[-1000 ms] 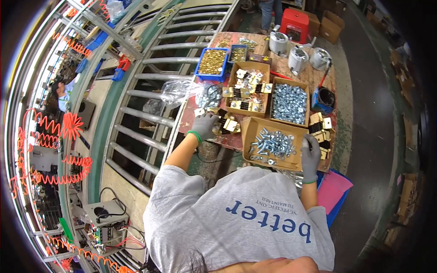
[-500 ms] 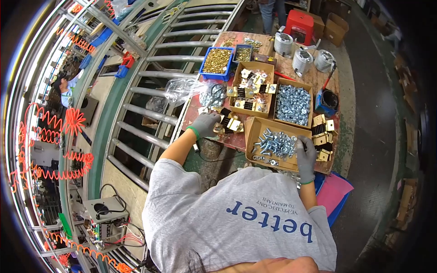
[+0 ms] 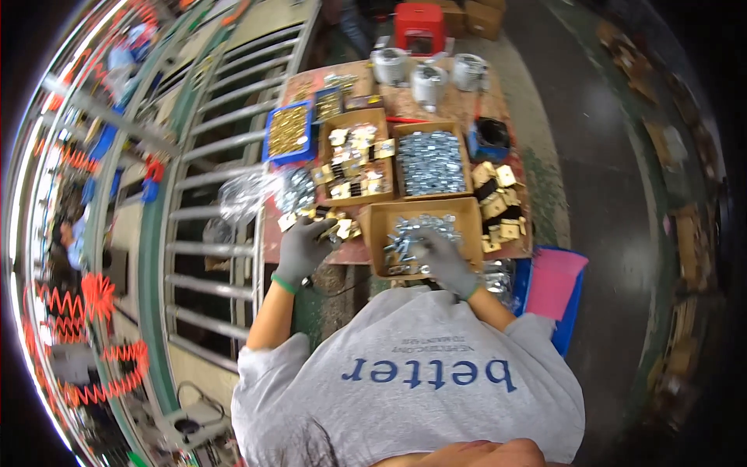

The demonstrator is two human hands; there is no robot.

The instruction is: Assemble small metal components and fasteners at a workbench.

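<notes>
My left hand [image 3: 303, 249], in a grey glove with a green cuff, is at the table's near edge. Its fingers are bent round the side of a brass-coloured block with black fins [image 3: 342, 228], partly hiding it. To the right, my gloved right hand [image 3: 442, 263] dips into an open cardboard box [image 3: 376, 247] of silver bolts and washers [image 3: 405, 233]. Its fingers are curled together among the bolts; blur hides what is between them. More brass-and-black blocks [image 3: 498, 204] lie right of the box, and others fill a carton [image 3: 381, 117] behind.
Behind the bolts stands a carton of silver nuts [image 3: 430, 163]. A blue bin of brass fasteners [image 3: 288, 131] is at the left, beside clear plastic bags [image 3: 241, 194]. Metal cylinders [image 3: 428, 84] stand at the back. A roller conveyor [image 3: 210, 247] runs along the left.
The view has swung, shifting the table leftward in the picture. My right hand has moved from the box's right side in over the bolts. My left hand stays by the brass-and-black blocks.
</notes>
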